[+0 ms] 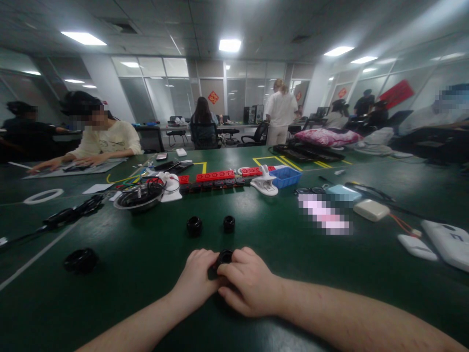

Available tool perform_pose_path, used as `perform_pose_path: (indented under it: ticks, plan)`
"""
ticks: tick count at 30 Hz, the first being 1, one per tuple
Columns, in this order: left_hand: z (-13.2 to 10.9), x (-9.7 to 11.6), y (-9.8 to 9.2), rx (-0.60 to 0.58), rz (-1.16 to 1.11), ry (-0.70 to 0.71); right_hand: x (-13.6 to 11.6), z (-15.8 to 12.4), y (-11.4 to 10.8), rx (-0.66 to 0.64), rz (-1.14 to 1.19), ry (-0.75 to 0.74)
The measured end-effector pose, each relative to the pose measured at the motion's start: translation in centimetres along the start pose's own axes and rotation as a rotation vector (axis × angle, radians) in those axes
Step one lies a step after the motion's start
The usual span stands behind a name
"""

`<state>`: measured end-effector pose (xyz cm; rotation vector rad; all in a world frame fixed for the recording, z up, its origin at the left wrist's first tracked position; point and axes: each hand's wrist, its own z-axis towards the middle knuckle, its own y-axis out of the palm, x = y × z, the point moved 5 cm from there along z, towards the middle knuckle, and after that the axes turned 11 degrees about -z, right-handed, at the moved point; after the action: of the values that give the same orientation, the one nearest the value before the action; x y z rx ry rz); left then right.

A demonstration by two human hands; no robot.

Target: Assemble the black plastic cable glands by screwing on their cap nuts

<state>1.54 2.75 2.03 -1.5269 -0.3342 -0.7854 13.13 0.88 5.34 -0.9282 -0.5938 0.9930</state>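
Between my two hands is a black ring-shaped part (224, 256), low in the middle of the head view. My left hand (200, 273) grips it from the left, fingers closed. From the right, my right hand (247, 279) closes round the same part, its fingers hiding much of it. Just beyond my hands, two small black round parts stand on the green table: one (194, 226) on the left and one (229, 224) on the right. A larger black ring-like part (81, 260) lies off to the left.
Across the table (164, 234) run red and black blocks (215, 176), a white clamp (264, 183) and a blue bin (286, 177). A metal bowl (139, 198) and black cables (73, 212) are left; white devices (372, 210) lie right. A person (102, 139) sits across at far left.
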Motion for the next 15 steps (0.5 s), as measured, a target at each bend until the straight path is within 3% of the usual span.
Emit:
perform_pose_path:
  ticks: [15]
  plan:
    - [0.0, -0.1, 0.1, -0.01, 0.012, 0.022, 2.3, 0.0, 0.3, -0.085, 0.034, 0.213]
